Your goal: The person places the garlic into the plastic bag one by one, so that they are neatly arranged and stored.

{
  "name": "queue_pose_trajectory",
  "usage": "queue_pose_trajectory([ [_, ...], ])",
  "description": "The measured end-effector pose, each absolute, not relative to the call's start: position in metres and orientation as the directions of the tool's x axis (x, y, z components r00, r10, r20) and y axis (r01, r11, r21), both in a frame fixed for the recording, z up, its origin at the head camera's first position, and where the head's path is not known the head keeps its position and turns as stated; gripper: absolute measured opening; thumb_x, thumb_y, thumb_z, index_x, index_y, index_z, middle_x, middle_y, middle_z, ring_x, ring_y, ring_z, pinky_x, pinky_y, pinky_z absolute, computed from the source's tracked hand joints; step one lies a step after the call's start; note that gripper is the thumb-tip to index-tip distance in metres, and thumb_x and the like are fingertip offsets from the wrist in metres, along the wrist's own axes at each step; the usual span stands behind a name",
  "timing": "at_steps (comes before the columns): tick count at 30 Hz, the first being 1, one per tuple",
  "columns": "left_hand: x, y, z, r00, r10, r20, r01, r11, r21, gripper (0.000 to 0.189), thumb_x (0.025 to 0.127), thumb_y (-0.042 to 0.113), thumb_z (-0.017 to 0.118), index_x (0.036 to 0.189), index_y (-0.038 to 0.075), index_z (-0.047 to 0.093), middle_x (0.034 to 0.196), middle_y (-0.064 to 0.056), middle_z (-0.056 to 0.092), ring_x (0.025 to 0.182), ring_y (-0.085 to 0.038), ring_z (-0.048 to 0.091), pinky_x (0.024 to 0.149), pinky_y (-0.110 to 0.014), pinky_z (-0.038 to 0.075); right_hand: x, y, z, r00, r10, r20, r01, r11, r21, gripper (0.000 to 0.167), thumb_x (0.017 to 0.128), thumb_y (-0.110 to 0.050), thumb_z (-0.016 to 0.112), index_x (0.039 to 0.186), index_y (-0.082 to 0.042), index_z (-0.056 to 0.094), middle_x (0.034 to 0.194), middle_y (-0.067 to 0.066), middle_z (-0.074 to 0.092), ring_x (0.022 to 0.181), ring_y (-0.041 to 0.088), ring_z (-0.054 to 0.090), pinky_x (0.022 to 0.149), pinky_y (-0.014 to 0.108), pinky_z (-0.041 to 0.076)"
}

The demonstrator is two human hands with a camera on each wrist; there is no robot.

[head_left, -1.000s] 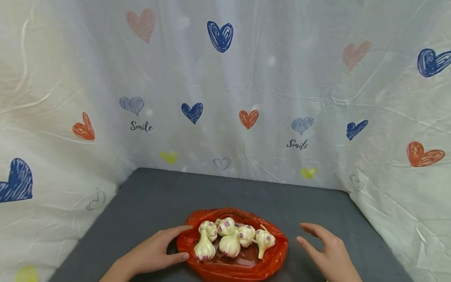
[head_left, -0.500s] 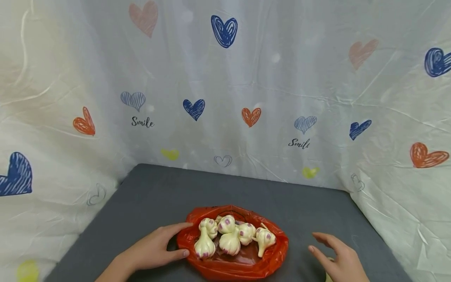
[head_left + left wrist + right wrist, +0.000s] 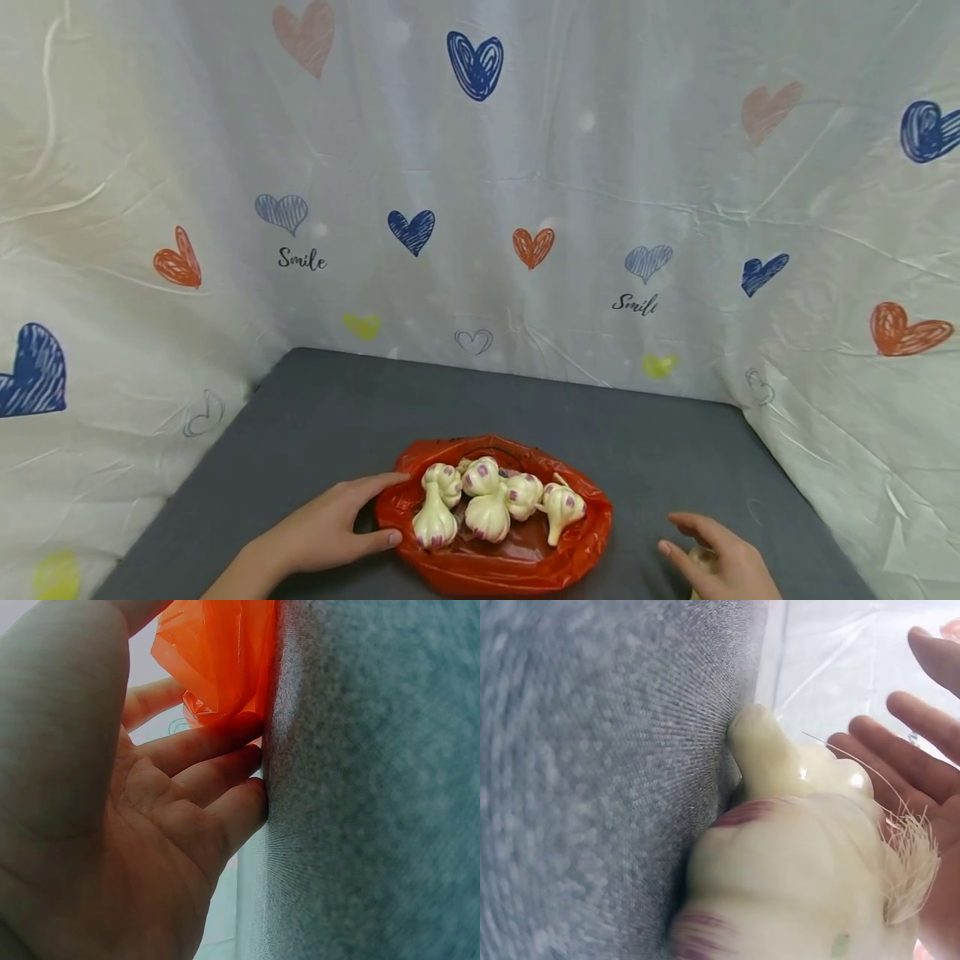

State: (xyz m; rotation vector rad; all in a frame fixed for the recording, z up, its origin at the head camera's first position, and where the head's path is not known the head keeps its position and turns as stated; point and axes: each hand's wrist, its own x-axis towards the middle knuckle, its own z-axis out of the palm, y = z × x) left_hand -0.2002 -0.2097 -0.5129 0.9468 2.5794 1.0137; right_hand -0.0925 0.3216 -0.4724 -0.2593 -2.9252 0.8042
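A red plastic bag [image 3: 495, 575], its rim rolled open, lies on the grey table with several white, purple-marked garlic bulbs [image 3: 489, 515] inside. At the bag's left side is my left hand [image 3: 337, 529], thumb and forefinger spread apart and touching the rim. The left wrist view shows its other fingers [image 3: 217, 780] resting on the table by the red plastic. My right hand [image 3: 723, 558] is to the right of the bag, fingers apart and holding nothing. Close beside it on the table lies garlic [image 3: 795, 877] with a stem and roots, mostly hidden by the hand in the head view.
The grey table [image 3: 465, 400] runs back to a pale curtain [image 3: 585, 167] printed with hearts and the word "Smile". The curtain also hangs along the left and right sides.
My right hand has moved rightward and nearer to me, away from the bag, to beside the garlic. My left hand stays at the bag's rim. The head view tilted slightly.
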Motion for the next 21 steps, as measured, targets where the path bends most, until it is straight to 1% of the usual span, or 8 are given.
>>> queue_pose_trajectory([
  [4, -0.200, -0.210, -0.513, -0.770, 0.637, 0.037, 0.490, 0.553, 0.674, 0.079, 0.100, 0.071, 0.067, 0.166, 0.031, 0.048, 0.161, -0.003, 0.057, 0.146, -0.035, 0.056, 0.112, -0.064, 0.049, -0.094, 0.325, -0.476, -0.981, 0.195, 0.020, 0.160, 0.852, -0.498, 0.056, 0.094, -0.050, 0.086, 0.128, -0.006, 0.078, 0.120, 0.013, 0.078, 0.105, 0.032, 0.075, 0.090, 0.055, 0.061],
  [7, -0.201, -0.210, -0.514, -0.769, 0.638, 0.041, 0.493, 0.551, 0.674, 0.078, 0.101, 0.070, 0.067, 0.166, 0.031, 0.048, 0.161, -0.003, 0.056, 0.146, -0.035, 0.056, 0.112, -0.064, 0.050, -0.094, 0.327, -0.480, -0.980, 0.197, 0.000, 0.171, 0.853, -0.493, 0.057, 0.093, -0.051, 0.087, 0.126, -0.006, 0.079, 0.118, 0.013, 0.078, 0.104, 0.032, 0.076, 0.089, 0.056, 0.061],
  [15, -0.201, -0.211, -0.513, -0.773, 0.633, 0.049, 0.497, 0.556, 0.666, 0.077, 0.101, 0.069, 0.067, 0.165, 0.031, 0.049, 0.161, -0.003, 0.057, 0.145, -0.035, 0.056, 0.111, -0.064, 0.050, -0.094, 0.333, -0.484, -0.982, 0.184, -0.037, 0.179, 0.856, -0.485, 0.055, 0.091, -0.051, 0.088, 0.127, -0.010, 0.079, 0.121, 0.010, 0.077, 0.105, 0.030, 0.075, 0.090, 0.056, 0.061],
  [21, -0.202, -0.210, -0.514, -0.768, 0.639, 0.044, 0.498, 0.552, 0.669, 0.077, 0.101, 0.070, 0.067, 0.165, 0.030, 0.049, 0.160, -0.001, 0.057, 0.145, -0.034, 0.057, 0.111, -0.062, 0.051, -0.090, 0.343, -0.483, -0.987, 0.148, -0.060, 0.159, 0.879, -0.450, 0.054, 0.093, -0.050, 0.086, 0.128, -0.009, 0.078, 0.124, 0.010, 0.076, 0.109, 0.033, 0.074, 0.092, 0.057, 0.060],
])
